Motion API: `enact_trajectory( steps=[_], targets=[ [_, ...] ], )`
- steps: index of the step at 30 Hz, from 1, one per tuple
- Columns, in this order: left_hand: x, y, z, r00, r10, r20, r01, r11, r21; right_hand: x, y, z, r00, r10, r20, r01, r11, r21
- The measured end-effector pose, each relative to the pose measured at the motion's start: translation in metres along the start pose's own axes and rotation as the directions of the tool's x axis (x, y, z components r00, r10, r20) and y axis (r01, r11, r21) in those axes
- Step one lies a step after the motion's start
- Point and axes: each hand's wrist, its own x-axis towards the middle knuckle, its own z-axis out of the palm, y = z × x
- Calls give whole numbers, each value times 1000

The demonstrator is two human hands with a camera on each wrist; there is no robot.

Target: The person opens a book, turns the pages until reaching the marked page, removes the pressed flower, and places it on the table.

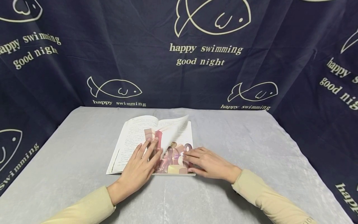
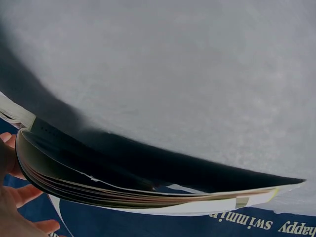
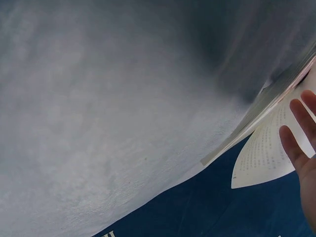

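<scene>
lying open near the middle of the grey counter (image 1: 173, 202): a book (image 1: 131, 137), with print too small to read, a coloured picture (image 1: 179, 158) and one page (image 1: 172, 135) raised and curling. over the picture's left part, left hand (image 1: 141, 165) with fingers spread. by the right edge, right hand (image 1: 211, 163) with fingers straight and parted, contact hard to tell. behind, on dark blue cloth (image 1: 156, 53): "happy swimming", "good night", fish outlines (image 1: 114, 88).
</scene>
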Motion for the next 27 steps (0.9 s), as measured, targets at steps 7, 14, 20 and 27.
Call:
enact_trajectory(
  steps=[7, 14, 20, 27],
  targets=[
    [0, 0, 1, 1000, -1, -11, 1, 1000, -14, -1, -1, -1, 996, 38, 75, -40, 999, 19],
    [0, 0, 3, 999, -22, -33, 22, 1000, 3, 0, -2, 0, 996, 43, 80, -43, 999, -7],
    [1, 0, 3, 998, -23, -58, 24, 1000, 5, 0, -2, -1, 995, 52, 91, -50, 999, -20],
    [1, 0, 2, 999, -19, -50, 19, 1000, -6, -1, -2, 0, 996, 46, 77, -44, 999, -31]
  ],
)
